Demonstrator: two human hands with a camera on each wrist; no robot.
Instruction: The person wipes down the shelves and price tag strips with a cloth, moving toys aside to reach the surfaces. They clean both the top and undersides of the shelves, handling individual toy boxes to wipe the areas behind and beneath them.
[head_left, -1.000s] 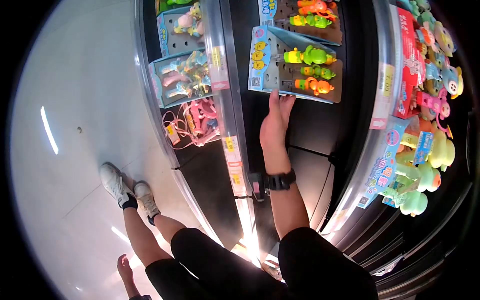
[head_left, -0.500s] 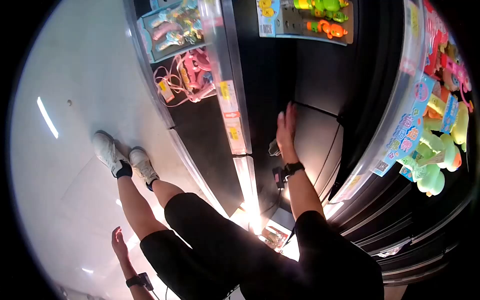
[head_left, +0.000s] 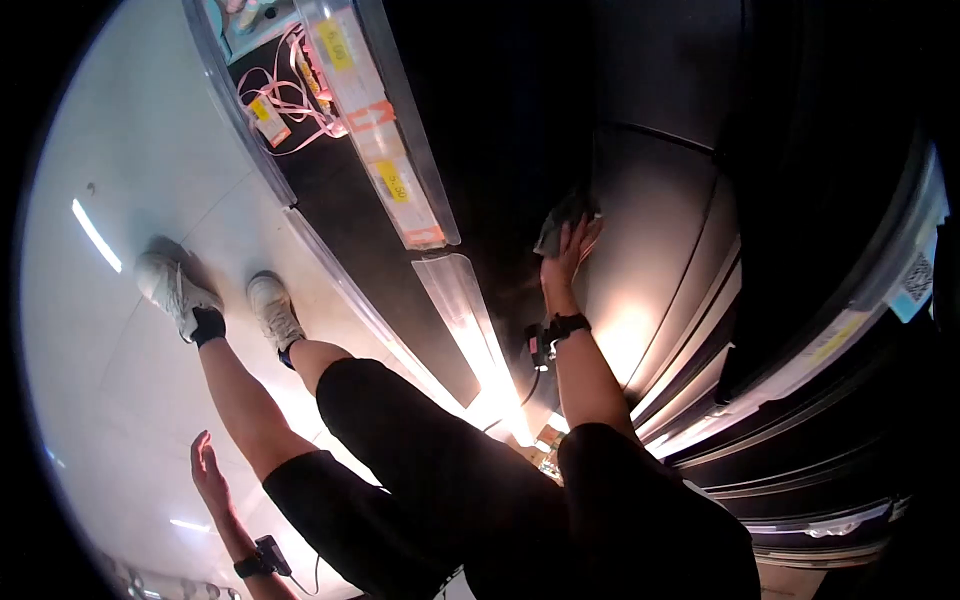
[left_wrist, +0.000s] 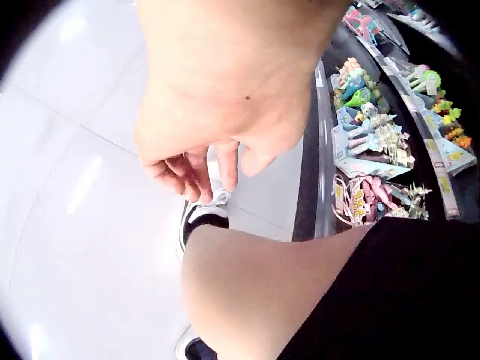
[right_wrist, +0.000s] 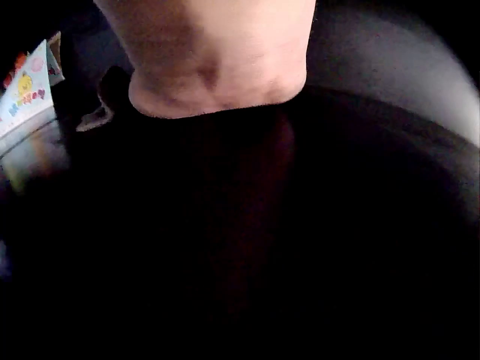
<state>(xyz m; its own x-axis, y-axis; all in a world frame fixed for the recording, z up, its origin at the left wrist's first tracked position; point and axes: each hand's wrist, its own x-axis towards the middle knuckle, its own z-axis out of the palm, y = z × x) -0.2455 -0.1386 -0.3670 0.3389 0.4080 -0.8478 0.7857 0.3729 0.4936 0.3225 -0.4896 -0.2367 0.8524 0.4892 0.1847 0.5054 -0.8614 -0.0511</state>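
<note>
The right hand (head_left: 570,255) lies on a dark cloth (head_left: 562,218) on the black shelf (head_left: 480,130), its fingers extended over the fabric; whether the thumb pinches it cannot be told. Taking the label rail (head_left: 385,140) as landmark in the head view, cloth and hand are to its right, near its lower end. The left hand (head_left: 210,480) is released, holding nothing, fingers loosely bent, left of the rail and above the pale floor (head_left: 90,360). Just left of the rail's upper part is a pink toy with ribbons (head_left: 290,98). White shoes (head_left: 175,290) stand farther left. The right wrist view is mostly dark, with a printed display box (right_wrist: 28,88) at its left edge.
</note>
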